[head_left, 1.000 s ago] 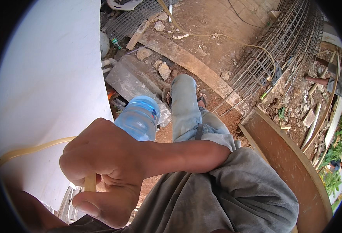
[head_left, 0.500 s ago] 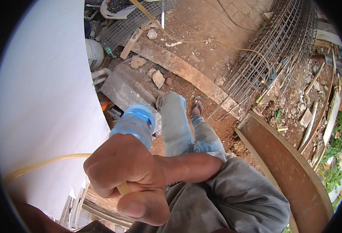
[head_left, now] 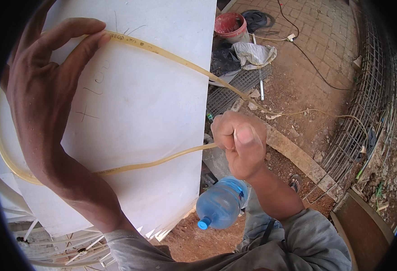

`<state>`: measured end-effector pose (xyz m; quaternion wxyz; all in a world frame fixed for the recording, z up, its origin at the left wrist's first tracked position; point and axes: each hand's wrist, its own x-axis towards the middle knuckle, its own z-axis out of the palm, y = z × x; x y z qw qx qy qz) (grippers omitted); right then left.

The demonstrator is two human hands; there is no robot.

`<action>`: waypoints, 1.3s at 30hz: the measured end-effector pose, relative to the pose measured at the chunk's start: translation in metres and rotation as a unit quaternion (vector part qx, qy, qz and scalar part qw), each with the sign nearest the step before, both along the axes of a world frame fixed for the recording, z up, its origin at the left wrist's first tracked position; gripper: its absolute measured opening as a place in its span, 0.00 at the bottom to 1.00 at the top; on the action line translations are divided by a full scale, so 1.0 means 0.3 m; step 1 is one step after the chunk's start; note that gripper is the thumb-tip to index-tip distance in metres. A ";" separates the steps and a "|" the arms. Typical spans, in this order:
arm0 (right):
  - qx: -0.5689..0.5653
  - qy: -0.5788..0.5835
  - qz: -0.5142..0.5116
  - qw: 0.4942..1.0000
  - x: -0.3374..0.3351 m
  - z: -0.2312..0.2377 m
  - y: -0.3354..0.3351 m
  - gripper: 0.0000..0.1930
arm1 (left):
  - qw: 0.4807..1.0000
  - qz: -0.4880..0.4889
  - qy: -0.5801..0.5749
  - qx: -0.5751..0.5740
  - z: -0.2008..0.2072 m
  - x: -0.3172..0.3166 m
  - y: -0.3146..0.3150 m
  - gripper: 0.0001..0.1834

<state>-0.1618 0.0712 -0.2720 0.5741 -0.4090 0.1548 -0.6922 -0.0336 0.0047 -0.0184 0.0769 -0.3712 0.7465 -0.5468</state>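
My left hand (head_left: 49,77) is closed in a pinch at the upper left, thumb and forefinger on a yellowish flexible hose (head_left: 162,52). From that pinch the hose runs right, over the edge of a white board (head_left: 135,99), down to the ground. Another length loops round the left side, passes by my left wrist and reaches my right hand (head_left: 243,142). That hand is a closed fist around the hose; the end inside it is hidden. Below the fist is a large clear bluish water bottle (head_left: 221,203), tilted, its blue cap toward me. What supports it cannot be seen.
Steel rebar cages (head_left: 361,104) lie at the right. A red bucket (head_left: 231,25) and a white sack (head_left: 255,55) stand at the back. A concrete strip (head_left: 293,151) crosses the dirt. A brown wooden trough-like form (head_left: 363,230) is at lower right.
The view has swung left, over the board. My left hand has come into view, pinching the hose. My right fist now appears higher and farther right, and the bottle's cap shows.
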 end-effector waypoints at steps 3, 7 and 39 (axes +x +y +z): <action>-0.002 0.019 -0.017 1.000 0.000 0.027 -0.066 0.31 | 1.000 -0.010 -0.006 -0.014 0.023 0.073 -0.008 0.13; -0.027 0.005 -0.011 1.000 0.041 0.017 -0.079 0.30 | 0.992 -0.128 0.011 0.014 0.017 0.128 -0.041 0.12; 0.062 -0.009 -0.098 0.993 0.128 0.000 -0.140 0.14 | 1.000 -0.023 0.007 0.015 0.024 0.093 -0.011 0.10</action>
